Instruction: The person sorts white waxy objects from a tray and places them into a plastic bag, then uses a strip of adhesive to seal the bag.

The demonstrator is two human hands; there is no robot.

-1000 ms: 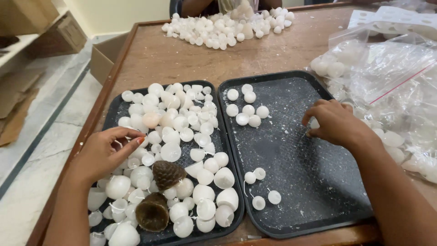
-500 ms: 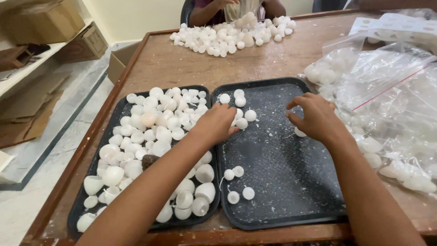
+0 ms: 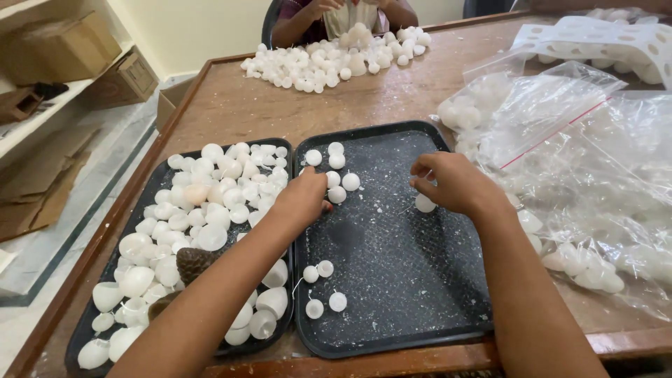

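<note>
Where a second ago the left hand (image 3: 302,199) hovered over the heaped left tray (image 3: 150,203), it has since crossed the shared rims and now rests at the near left edge of the right tray (image 3: 392,336); the view has also lifted, so more of the far table (image 3: 231,105) shows; that crossing suggests pieces are being carried from the full tray to the sparse one, though only a few lie there so far. The left hand's fingers are curled together, and whether they grip anything I cannot tell, since the knuckles hide the tips; a small cluster of white balls (image 3: 337,182) sits touching or just beside those fingertips, toward the tray's far left corner. The right hand (image 3: 453,183) has kept to the right side of the same tray; its fingers are pinched together over one white piece (image 3: 424,203), which lies just under them on the tray floor, touching or nearly so. Four more balls (image 3: 322,287) lie well apart from both hands, near the front; clear bags (image 3: 560,140) of similar pieces crowd the right; another person's hands (image 3: 329,7) work at a far pile (image 3: 329,59).
</note>
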